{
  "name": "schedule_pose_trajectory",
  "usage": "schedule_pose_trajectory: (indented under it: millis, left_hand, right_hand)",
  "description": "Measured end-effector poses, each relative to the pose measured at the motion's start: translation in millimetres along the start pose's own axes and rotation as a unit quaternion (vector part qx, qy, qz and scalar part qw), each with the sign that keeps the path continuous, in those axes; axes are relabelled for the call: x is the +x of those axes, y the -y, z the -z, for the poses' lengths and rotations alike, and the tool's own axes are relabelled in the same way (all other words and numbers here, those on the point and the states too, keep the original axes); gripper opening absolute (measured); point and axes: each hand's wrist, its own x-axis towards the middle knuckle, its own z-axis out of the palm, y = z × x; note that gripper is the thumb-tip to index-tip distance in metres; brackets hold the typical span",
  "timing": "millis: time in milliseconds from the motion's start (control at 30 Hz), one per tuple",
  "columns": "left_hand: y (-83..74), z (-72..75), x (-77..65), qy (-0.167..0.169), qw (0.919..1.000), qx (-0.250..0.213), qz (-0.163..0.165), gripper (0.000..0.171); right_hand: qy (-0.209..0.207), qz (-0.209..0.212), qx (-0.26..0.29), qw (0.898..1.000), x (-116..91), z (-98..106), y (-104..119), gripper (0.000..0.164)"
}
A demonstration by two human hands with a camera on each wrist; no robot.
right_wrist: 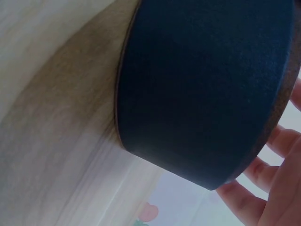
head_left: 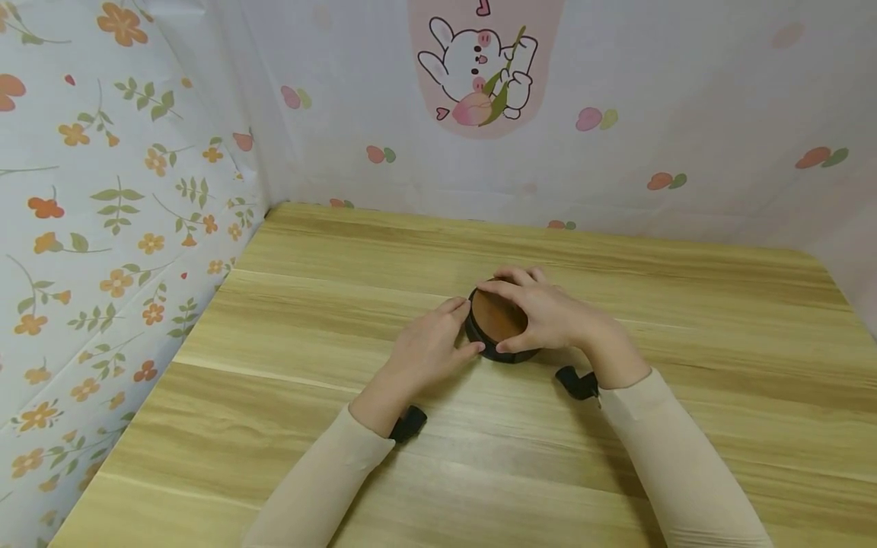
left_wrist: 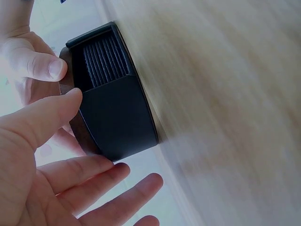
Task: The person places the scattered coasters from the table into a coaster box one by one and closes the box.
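Note:
A round black coaster holder [left_wrist: 115, 115] stands on the table, with a brown disc [head_left: 495, 316] on top. Through an open slot in its side, a stack of dark layered edges [left_wrist: 106, 61] shows in the left wrist view. My left hand [head_left: 428, 346] grips the holder's left side, thumb near the front and fingers further back. From above, my right hand [head_left: 548, 308] spans the brown disc and holds it by its rim, the thumb in front and the fingers at the back. The right wrist view shows the holder's smooth black wall close up.
The wood-grain table [head_left: 274, 327] runs back to a white printed curtain [head_left: 617, 68], and a flowered curtain [head_left: 123, 251] hangs along its left edge. Black wrist-worn devices show beside the left sleeve [head_left: 329, 476] and the right sleeve [head_left: 685, 464].

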Motion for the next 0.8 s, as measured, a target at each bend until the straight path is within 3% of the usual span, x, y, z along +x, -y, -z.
schedule_pose_trajectory:
  millis: [800]
  left_hand:
    - [-0.6, 1.1, 0.6, 0.008, 1.0000, 0.003, 0.005, 0.071]
  right_hand:
    - [-0.002, 0.001, -0.012, 1.000, -0.4, -5.5, -2.2, 0.089]
